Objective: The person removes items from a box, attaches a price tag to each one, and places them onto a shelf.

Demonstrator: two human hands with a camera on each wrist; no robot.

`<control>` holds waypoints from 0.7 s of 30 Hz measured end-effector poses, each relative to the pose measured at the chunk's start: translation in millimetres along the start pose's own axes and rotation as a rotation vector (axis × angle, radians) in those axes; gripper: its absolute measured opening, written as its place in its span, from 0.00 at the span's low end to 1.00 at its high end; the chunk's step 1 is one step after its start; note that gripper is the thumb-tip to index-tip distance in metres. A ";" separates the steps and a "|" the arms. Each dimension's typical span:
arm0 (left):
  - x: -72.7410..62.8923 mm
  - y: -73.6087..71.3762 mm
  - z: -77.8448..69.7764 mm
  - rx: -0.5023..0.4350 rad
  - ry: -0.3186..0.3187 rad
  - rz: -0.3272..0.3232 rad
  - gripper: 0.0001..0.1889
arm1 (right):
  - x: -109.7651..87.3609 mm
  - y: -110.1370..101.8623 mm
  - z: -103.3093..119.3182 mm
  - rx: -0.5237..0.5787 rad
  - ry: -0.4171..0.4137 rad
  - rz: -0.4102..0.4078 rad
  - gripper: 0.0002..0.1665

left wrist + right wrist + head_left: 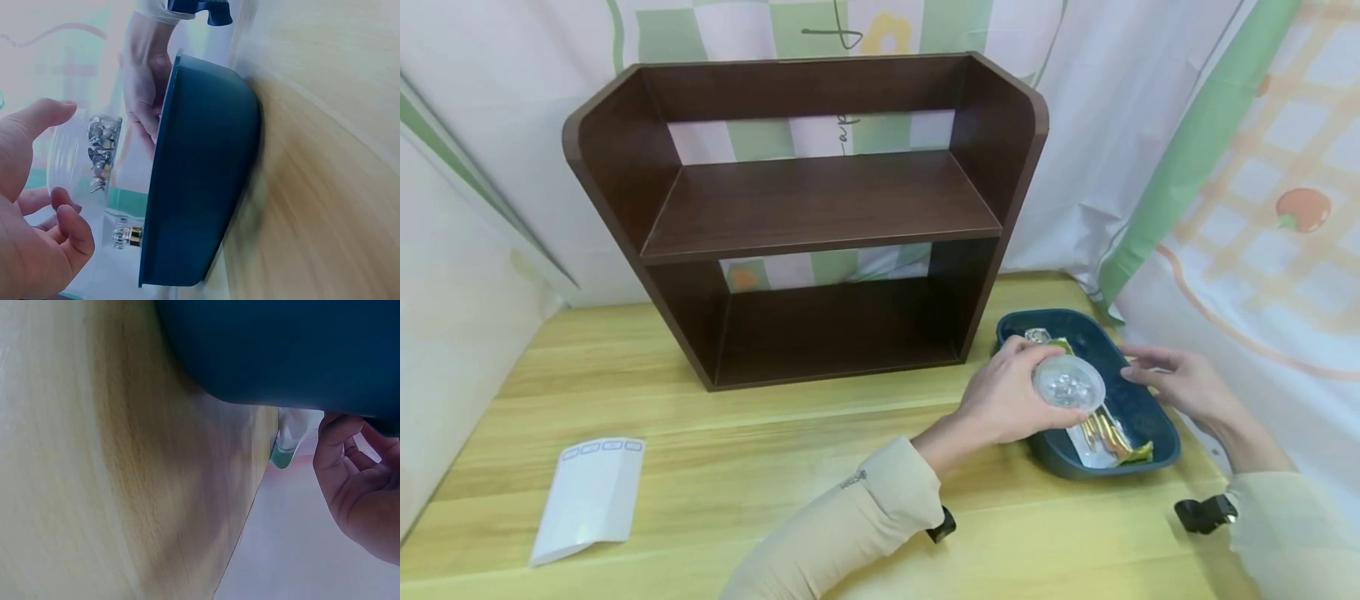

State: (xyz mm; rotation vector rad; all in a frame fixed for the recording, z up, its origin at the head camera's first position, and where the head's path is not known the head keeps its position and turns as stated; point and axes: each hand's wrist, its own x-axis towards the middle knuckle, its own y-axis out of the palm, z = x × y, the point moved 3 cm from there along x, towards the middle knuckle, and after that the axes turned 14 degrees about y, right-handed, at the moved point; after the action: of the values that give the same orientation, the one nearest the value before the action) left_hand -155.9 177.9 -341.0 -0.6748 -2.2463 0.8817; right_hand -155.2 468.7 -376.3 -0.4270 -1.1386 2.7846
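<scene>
My left hand [1011, 392] holds a round clear plastic tub [1069, 385] by its sides, above a dark blue basin [1161, 442]. Small shiny metal pieces, like thumbtacks, lie in the tub [78, 156], seen side-on in the left wrist view. At the basin's right side my right hand [1183, 387] grips the rim, its fingers curled against it in the right wrist view. Inside the basin lie a clear packet with gold-coloured strips [1105, 437], green-and-gold wrapping [1138, 452] and a small clear faceted object [1037, 335], partly hidden by my left hand.
A dark brown two-tier shelf [820, 200] stands at the back of the wooden table [737, 500], left of the basin. A white pouch [591, 496] lies at the table's left. Patterned curtains [1262, 208] hang behind and to the right.
</scene>
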 end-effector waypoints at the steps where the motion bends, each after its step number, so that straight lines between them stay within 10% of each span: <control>1: -1.8 -1.9 0.2 -0.009 0.005 -0.008 0.41 | 0.0 -0.1 0.1 0.000 0.001 -0.001 0.32; 13: -24.7 -21.4 7.9 -0.046 0.077 -0.087 0.40 | -0.3 -0.1 0.6 -0.001 0.000 0.013 0.34; 21: -45.7 -37.1 28.7 -0.294 0.013 -0.182 0.37 | -0.6 -0.5 0.5 -0.015 -0.004 0.014 0.34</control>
State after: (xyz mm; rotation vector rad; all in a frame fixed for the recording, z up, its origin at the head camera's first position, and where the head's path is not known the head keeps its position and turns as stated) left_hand -153.6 112.8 -347.1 -0.5889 -2.4046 0.4623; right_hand -154.8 468.6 -375.4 -0.4332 -1.1620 2.7920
